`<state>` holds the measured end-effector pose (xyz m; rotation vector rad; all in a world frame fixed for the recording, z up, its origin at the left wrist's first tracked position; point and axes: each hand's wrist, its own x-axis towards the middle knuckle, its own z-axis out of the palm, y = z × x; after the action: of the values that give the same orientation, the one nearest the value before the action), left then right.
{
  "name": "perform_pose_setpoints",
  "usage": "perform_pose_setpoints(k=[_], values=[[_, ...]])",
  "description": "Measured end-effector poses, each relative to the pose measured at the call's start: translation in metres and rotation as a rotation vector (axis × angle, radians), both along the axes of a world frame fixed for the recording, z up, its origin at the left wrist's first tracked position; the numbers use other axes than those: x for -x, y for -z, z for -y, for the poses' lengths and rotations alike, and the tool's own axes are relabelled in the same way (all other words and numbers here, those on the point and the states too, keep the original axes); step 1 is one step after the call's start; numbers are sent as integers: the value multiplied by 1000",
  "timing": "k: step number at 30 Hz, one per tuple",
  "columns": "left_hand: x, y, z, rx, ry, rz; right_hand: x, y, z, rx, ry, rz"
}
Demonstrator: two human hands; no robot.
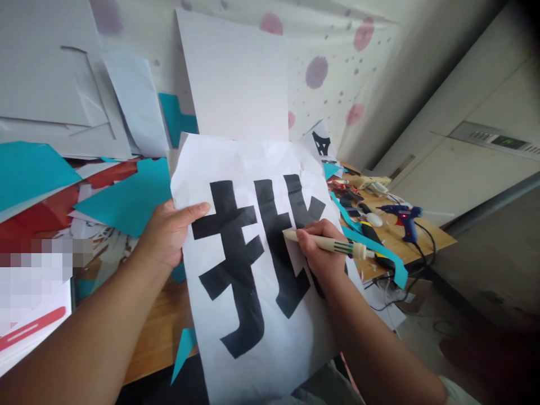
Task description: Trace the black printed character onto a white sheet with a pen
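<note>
A large white paper sheet (236,157) with a bold black printed character on it slants up before me. My left hand (166,233) grips its left edge, thumb on the front and the other fingers hidden behind. In my right hand (323,253) is a thick cream multi-colour pen (337,244), held in a writing grip. The pen's tip meets the sheet or hovers just over it, beside a middle black stroke; which of the two I cannot tell. Behind the sheet a blank white board (240,79) leans on the wall.
Turquoise paper pieces (126,197) and red scraps lie at left. On the wooden table (434,242) at right are a blue glue gun (405,219) with a lit red light, cables, a turquoise strip (379,247) and small tools. A white appliance (476,129) stands beyond.
</note>
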<state>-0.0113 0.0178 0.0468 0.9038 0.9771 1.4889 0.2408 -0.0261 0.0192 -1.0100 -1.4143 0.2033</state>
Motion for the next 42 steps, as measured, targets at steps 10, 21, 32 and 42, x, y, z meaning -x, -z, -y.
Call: perform_pose_setpoints(k=[10, 21, 32, 42], values=[[-1, 2, -1, -8, 3, 14, -3, 2, 2, 80, -22, -15], [1, 2, -2, -10, -8, 30, -5, 5, 5, 106, -182, -98], [0, 3, -2, 2, -4, 12, -8, 5, 5, 93, -228, -112], [2, 5, -5, 6, 5, -3, -11, 15, 1, 46, -314, -266]])
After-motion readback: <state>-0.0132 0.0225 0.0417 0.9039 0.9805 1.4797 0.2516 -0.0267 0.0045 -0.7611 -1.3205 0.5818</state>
